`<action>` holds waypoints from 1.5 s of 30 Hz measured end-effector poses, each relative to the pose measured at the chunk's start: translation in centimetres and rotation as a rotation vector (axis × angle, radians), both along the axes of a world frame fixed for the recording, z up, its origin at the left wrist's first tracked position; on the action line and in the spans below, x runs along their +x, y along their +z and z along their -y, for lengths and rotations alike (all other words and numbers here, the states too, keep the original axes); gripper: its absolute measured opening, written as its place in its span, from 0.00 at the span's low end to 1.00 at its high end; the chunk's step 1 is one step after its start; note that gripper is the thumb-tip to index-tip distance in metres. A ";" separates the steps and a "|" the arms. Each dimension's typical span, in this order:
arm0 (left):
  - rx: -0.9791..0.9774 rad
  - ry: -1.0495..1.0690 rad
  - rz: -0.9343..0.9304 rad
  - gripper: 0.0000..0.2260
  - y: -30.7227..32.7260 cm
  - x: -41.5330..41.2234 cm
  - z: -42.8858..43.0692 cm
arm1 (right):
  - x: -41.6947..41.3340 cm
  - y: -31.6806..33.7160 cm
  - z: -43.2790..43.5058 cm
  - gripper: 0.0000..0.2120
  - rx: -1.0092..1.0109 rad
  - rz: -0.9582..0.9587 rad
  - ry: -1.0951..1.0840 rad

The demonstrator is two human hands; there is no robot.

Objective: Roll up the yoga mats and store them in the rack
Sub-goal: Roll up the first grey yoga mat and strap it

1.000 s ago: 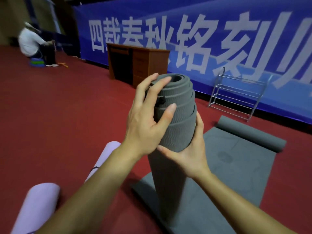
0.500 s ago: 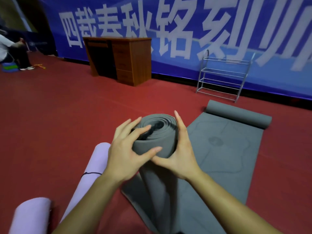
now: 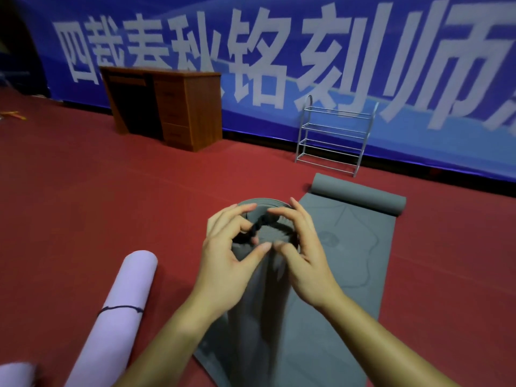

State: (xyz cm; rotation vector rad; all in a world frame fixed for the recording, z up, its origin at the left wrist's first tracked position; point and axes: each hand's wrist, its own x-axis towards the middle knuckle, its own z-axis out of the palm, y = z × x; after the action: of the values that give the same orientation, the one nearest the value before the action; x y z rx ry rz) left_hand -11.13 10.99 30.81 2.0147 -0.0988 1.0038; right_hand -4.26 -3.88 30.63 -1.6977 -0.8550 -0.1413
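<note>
A rolled grey yoga mat stands upright on end in front of me. Both hands are at its top end. My left hand and my right hand each pinch a black band stretched across the roll's top. A second grey mat lies flat on the floor behind it, its far end curled into a roll. A lilac rolled mat tied with a black band lies at my left. The metal rack stands by the banner wall, its shelves bare.
A wooden desk stands against the blue banner, left of the rack. Another lilac roll end shows at the bottom left corner. Red floor lies between me and the rack.
The upright grey roll has dropped lower in view. My hands have shifted from gripping its sides to pinching the black band over its top end.
</note>
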 end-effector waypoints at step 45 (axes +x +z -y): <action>-0.079 -0.059 0.035 0.07 0.1 1.8 1.0 | 0.6 0.5 0.8 0.13 0.347 -0.359 0.173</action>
State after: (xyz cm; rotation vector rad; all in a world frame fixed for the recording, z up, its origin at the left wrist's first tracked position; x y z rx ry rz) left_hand -9.36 9.99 30.90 1.9117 -0.1350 0.9906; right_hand -3.68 -4.68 31.14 -1.2679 -0.6584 0.1247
